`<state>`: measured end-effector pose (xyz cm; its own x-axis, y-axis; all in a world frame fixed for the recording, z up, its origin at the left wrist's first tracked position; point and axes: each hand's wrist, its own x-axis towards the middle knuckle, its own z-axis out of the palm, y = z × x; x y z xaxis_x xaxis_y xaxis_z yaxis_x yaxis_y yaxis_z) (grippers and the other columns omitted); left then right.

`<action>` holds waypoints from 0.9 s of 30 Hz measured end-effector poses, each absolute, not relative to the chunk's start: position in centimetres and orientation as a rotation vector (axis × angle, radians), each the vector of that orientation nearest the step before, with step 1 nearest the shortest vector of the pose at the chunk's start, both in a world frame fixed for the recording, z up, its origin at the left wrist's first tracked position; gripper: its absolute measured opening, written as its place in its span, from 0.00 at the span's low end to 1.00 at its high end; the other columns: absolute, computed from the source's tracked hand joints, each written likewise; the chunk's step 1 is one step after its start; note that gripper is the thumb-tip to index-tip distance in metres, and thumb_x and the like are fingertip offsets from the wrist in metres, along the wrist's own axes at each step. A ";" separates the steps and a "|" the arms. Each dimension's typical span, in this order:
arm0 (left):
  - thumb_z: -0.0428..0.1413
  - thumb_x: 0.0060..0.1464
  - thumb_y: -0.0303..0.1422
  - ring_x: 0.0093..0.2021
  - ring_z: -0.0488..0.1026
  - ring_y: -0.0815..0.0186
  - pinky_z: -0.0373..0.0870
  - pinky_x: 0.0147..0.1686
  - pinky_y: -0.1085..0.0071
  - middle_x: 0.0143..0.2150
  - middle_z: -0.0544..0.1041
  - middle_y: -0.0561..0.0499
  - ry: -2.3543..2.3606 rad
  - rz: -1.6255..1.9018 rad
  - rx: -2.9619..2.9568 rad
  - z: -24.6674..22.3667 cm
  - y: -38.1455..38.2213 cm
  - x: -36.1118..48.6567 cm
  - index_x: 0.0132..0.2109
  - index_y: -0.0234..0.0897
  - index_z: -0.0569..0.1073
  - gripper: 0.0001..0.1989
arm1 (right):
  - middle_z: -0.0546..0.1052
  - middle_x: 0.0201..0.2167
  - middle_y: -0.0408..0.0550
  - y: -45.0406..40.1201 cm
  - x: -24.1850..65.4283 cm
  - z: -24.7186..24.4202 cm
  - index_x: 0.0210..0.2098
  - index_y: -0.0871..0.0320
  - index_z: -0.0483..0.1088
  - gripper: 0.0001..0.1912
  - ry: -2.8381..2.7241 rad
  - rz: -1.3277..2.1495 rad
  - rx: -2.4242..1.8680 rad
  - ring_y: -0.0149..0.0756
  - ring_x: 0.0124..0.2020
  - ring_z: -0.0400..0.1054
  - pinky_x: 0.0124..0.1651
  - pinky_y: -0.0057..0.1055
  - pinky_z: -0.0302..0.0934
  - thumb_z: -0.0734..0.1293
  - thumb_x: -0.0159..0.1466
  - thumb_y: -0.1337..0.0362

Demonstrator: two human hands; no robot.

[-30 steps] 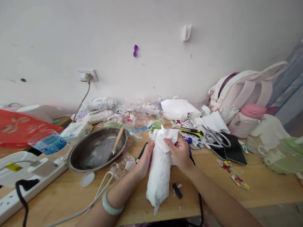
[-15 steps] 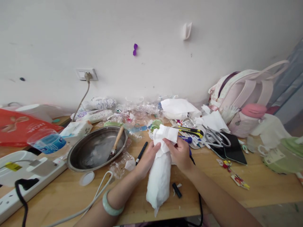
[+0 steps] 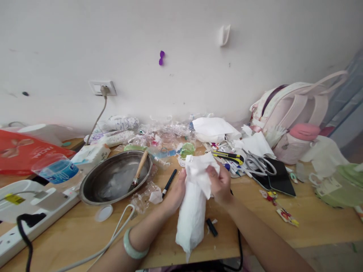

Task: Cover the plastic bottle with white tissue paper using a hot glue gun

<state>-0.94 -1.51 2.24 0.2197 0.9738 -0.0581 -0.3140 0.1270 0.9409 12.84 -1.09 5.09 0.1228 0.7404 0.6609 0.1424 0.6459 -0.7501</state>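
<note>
A long bundle wrapped in white tissue paper point(image 3: 191, 217) stands tilted over the front of the table; what is inside is hidden. My left hand point(image 3: 176, 192) is closed around its upper left side. At the top, my right hand point(image 3: 221, 186) pinches the loose edge of a tissue sheet point(image 3: 200, 168), folded over the bundle's upper end. Left of the bundle lies a black marker point(image 3: 169, 184). A dark cap point(image 3: 211, 227) is on the wood to the right of it, with small paper scraps.
A metal basin point(image 3: 85, 189) with cloudy liquid and a wooden-handled brush point(image 3: 141, 166) stands at left, behind a white cable and power strip point(image 3: 53, 217). To the right are a yellow utility knife point(image 3: 228, 156), scissors point(image 3: 261, 166), a dark tablet point(image 3: 280, 179) and a pink backpack point(image 3: 289, 107).
My right hand has pulled the tissue's edge to the right and down, so the sheet now drapes over the bundle's right side. My left hand keeps its hold, shifted slightly.
</note>
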 end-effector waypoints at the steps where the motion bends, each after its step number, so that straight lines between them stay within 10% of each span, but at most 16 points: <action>1: 0.49 0.51 0.54 0.51 0.70 0.54 0.61 0.54 0.60 0.42 0.79 0.44 0.860 1.106 0.961 2.4 -1.6 -0.9 0.50 0.37 0.73 0.30 | 0.72 0.27 0.45 -1.0 12.9 5.0 0.30 0.57 0.70 0.13 -1.297 0.584 -0.825 0.34 0.29 0.66 0.33 0.29 0.60 0.60 0.62 0.55; 8: 0.56 0.47 0.51 0.35 0.76 0.60 0.70 0.38 0.67 0.34 0.80 0.46 0.851 1.074 0.731 4.0 -1.8 -0.7 0.45 0.34 0.74 0.26 | 0.61 0.16 0.38 0.2 14.4 7.1 0.18 0.58 0.62 0.17 -1.033 1.057 -0.878 0.26 0.17 0.53 0.19 0.24 0.49 0.69 0.50 0.53; 13: 0.57 0.43 0.53 0.34 0.76 0.60 0.70 0.37 0.67 0.35 0.79 0.46 0.859 1.225 0.692 3.9 -1.0 -1.7 0.46 0.34 0.72 0.30 | 0.68 0.20 0.37 -1.7 18.6 9.6 0.25 0.56 0.69 0.12 -1.845 1.400 -1.006 0.26 0.19 0.59 0.21 0.22 0.52 0.73 0.44 0.60; 20: 0.58 0.38 0.56 0.51 0.70 0.54 0.67 0.47 0.64 0.50 0.75 0.41 0.814 1.480 0.826 2.9 0.2 -2.3 0.46 0.35 0.70 0.34 | 0.65 0.09 0.41 -1.9 23.6 4.8 0.12 0.56 0.65 0.25 -2.109 0.652 -1.846 0.30 0.12 0.55 0.15 0.25 0.40 0.65 0.54 0.44; 27: 0.60 0.37 0.55 0.43 0.74 0.57 0.69 0.42 0.65 0.43 0.78 0.45 0.853 1.553 0.797 3.0 0.6 -2.9 0.45 0.35 0.71 0.32 | 0.70 0.12 0.43 1.1 22.6 1.9 0.17 0.57 0.70 0.20 -1.835 0.661 -1.804 0.31 0.12 0.59 0.16 0.24 0.46 0.64 0.54 0.48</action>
<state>-2.87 0.55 2.99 -0.1336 0.9903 0.0380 -0.4994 -0.1004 0.8606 22.61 1.14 1.87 -0.0157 0.9999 0.0038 0.7679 0.0145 -0.6404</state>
